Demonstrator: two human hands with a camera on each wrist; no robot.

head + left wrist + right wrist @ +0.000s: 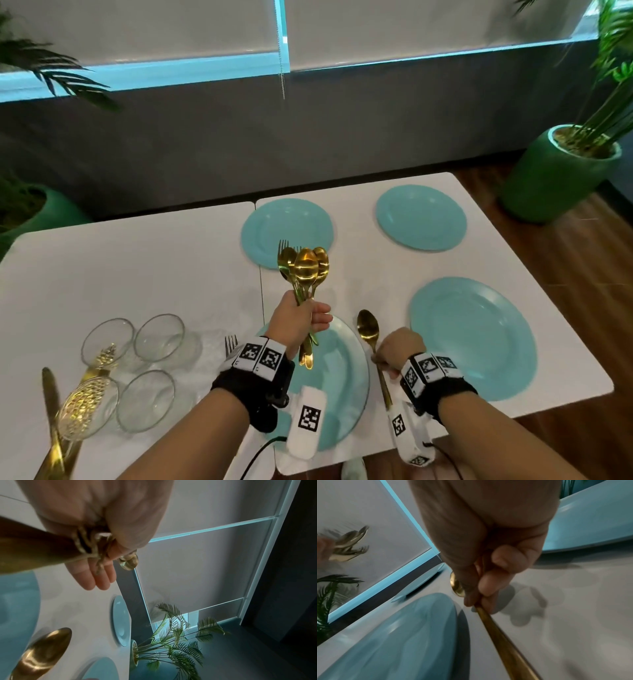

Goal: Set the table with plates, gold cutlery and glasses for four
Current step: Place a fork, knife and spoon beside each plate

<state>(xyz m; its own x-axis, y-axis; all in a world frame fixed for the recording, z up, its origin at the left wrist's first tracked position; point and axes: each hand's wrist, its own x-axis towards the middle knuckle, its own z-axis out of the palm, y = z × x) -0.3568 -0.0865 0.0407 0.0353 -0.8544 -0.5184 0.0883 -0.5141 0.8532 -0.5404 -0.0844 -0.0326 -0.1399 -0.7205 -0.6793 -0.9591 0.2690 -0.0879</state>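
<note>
Glass [88, 407] w/ gold pineapple inside – 3 others beside.

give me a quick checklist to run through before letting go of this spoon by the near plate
1. Right hand has the single gold spoon by its handle: ok.
2. Spoon sits right of the near plate, off its rim: ok.
3. Spoon fully flat on the table: cannot tell, fingers cover the handle.
4. Left hand grips the cutlery bundle securely, held above the table: ok.
5. Fork lies left of the near plate: ok, though partly hidden by the wrist.
6. Glasses placed at the settings: not ok, four grouped at the left of the table.
</note>
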